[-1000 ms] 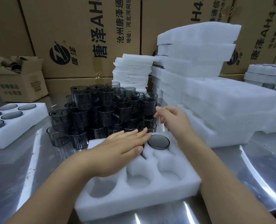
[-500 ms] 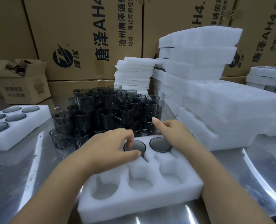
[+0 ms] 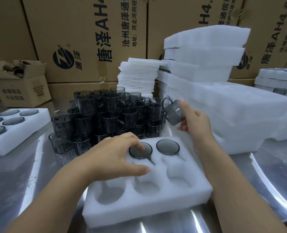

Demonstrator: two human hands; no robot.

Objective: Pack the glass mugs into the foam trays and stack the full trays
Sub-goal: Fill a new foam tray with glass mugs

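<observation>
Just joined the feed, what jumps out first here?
The dark pile of glass mugs stacked mid-table, behind the foam tray that holds two mugs in its far pockets. The left hand presses on one seated mug; the right hand holds another mug in the air. White foam stacks tower at right.

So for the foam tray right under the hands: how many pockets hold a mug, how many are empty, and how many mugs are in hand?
Front foam tray:
Pockets with a mug: 2
Empty pockets visible: 3
Mug in the right hand, not yet packed: 1
Total mugs counted: 3
A sixth pocket, if any, is hidden under the left hand.
</observation>
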